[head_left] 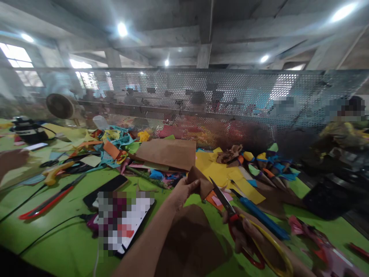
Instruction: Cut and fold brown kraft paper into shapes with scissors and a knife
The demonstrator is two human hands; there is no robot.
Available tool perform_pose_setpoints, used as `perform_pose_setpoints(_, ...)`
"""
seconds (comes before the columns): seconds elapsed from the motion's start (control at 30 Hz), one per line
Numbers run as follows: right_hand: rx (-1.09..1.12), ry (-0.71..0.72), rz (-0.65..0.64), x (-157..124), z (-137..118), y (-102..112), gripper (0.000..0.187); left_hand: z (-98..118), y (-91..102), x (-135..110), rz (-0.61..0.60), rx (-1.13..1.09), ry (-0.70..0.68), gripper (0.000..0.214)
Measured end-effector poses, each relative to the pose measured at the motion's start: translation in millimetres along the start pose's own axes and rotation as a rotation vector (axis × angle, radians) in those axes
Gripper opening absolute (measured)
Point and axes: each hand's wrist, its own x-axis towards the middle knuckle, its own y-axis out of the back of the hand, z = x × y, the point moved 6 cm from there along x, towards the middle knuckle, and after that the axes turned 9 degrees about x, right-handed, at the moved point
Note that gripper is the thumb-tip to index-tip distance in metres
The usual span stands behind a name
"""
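Note:
Near the middle of the head view, my left hand (184, 191) pinches a small folded piece of brown paper (204, 182). My right hand (245, 231) grips scissors (223, 200) with one red and one yellow handle loop. Their blades point up and left, with the tip close to the right edge of the paper; whether they touch it I cannot tell. Below my hands lies a larger brown paper sheet (193, 234), partly covered by my left forearm. Beyond them rests a flat brown sheet (170, 152).
Yellow paper (213, 169) and a blue cutter (262, 217) lie to the right. On the left are a phone (105, 190), a red-edged cutter (52, 202) and a yellow glue gun (57, 173). A perforated metal screen (173, 96) stands behind. Another person's hand (13, 159) is at far left.

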Motion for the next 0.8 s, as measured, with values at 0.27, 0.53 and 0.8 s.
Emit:
perform_pose_setpoints(0.27,-0.048,0.022,-0.050,0.1,2.5,9.7,0.052,-9.8,-2.5,-0.5,-0.049,0.053,0.029,0.046)
perform_pose_setpoints(0.53,-0.085,0.043,-0.032,-3.6,-5.8,7.5,0.050,-16.0,-5.6,-3.1,-0.094,0.146,0.058,0.045)
perform_pose_setpoints(0.8,-0.002,0.040,0.006,2.6,5.1,10.5,0.043,-12.9,-7.0,-2.8,-0.112,0.157,0.046,0.049)
